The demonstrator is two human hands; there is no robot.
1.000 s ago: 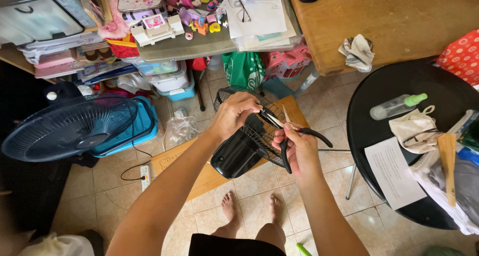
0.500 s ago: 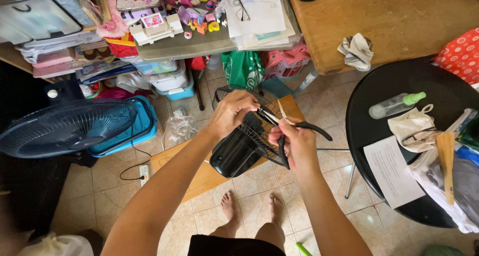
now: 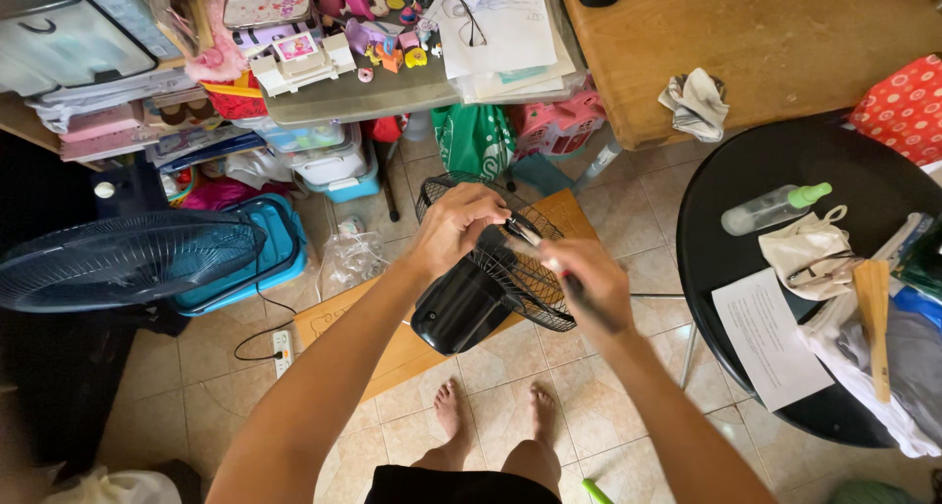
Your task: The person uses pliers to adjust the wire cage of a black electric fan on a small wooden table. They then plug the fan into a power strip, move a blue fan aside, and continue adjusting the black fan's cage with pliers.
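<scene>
I hold a small black fan (image 3: pixel 461 303) above the tiled floor, its motor housing toward me and its round wire grille (image 3: pixel 520 273) facing away. My left hand (image 3: pixel 454 224) grips the top of the grille rim. My right hand (image 3: pixel 589 283) is closed around a slim tool with a dark handle, its tip against the grille near my left fingers. The tool is blurred, so I cannot tell what kind it is. My bare feet (image 3: pixel 496 416) show below.
A round black table (image 3: pixel 775 170) at right carries a spray bottle (image 3: pixel 770 208), paper sheet, cloths and a wooden stick. A large blue standing fan (image 3: pixel 123 259) is at left. A wooden table sits at the top right, cluttered shelves at the top left, and a power strip (image 3: pixel 283 349) lies on the floor.
My right hand has pulled back slightly toward me with the tool. The black cord loop seen at its right side earlier is no longer visible. The left hand keeps its grip.
</scene>
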